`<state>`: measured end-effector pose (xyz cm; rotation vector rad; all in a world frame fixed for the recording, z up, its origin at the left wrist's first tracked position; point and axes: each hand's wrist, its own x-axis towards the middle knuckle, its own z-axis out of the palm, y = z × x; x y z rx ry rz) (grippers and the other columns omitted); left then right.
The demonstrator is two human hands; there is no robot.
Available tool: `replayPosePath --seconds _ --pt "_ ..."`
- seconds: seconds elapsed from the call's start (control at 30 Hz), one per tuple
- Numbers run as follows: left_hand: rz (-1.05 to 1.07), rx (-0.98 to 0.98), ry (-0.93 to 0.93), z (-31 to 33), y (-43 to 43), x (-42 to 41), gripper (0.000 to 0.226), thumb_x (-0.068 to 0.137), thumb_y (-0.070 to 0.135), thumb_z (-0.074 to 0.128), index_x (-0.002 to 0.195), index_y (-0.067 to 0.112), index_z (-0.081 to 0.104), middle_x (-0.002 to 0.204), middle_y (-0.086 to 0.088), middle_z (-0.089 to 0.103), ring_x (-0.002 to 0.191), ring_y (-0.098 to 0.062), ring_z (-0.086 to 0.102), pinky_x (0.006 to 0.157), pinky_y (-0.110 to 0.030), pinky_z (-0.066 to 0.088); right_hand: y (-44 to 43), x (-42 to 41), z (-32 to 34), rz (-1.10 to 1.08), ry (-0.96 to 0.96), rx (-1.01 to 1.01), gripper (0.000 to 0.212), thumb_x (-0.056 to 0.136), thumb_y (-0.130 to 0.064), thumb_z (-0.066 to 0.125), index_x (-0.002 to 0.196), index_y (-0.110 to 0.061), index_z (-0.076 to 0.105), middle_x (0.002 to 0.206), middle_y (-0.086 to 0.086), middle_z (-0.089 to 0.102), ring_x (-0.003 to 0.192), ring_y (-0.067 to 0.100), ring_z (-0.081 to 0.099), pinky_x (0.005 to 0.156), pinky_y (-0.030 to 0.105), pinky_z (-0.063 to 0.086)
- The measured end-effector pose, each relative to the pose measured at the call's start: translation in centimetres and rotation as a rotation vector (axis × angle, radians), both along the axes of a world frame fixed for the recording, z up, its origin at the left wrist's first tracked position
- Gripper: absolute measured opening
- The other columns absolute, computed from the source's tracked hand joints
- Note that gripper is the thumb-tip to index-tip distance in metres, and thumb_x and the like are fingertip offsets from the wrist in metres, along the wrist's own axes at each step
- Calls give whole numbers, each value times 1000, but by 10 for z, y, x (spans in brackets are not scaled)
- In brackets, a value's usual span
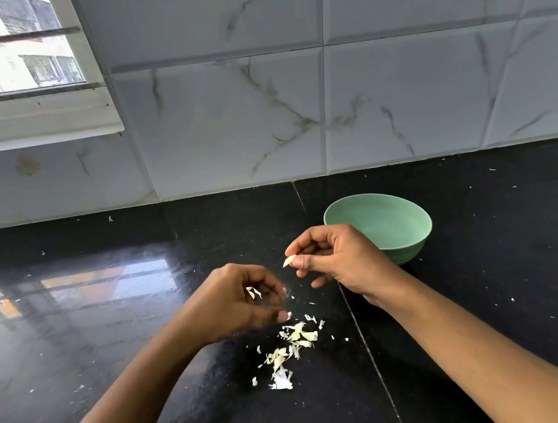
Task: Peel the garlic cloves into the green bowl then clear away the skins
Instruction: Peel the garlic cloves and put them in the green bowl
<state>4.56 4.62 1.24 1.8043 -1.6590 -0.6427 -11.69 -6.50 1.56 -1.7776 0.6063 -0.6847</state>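
Peeling seems midway: the right hand (339,261) pinches a garlic piece (288,261) near the green bowl (410,249), the left hand (232,302) curls around skin bits (253,292), and the skin pile (293,342) is not yet cleared.

I see through one wide-angle camera worn on the person's head. It looks forward and down, facing the tiled wall (396,95), and sits close above the black counter (96,351), which fills the lower half of my view.
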Motion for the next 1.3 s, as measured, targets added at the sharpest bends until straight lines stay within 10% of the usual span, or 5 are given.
replayPosePath --seconds 0.1,0.33,0.5,1.3 --pt "118 -135 111 4 0 4 23 61 45 79 71 25 72 68 1 71 46 -4 57 49 -16 44 1 0 0 40 -12 64 10 82 -4 69 85 -14 68 83 8 71 69 10 65 55 24 52" --pt "173 -147 185 -5 -3 1 20 77 19 77 89 33 69 86 7 72 68 -27 67 54 -23 51 2 0 3 51 -23 97 15 81 1 68 83 -14 67 79 5 70 65 9 64 53 23 50" --pt "183 -168 396 -4 -4 -12 28 70 40 68 85 17 72 73 -1 72 59 -13 67 50 -26 49 4 0 2 75 -9 63 15 79 1 70 83 -12 66 71 2 67 62 8 62 51 22 48" --pt "169 -64 898 -5 -3 -12 13 71 19 67 80 9 71 74 -6 71 52 -9 64 40 -17 46 2 -5 8 174 -22 224 14 80 1 68 88 -11 67 71 -3 66 66 6 62 56 24 54"
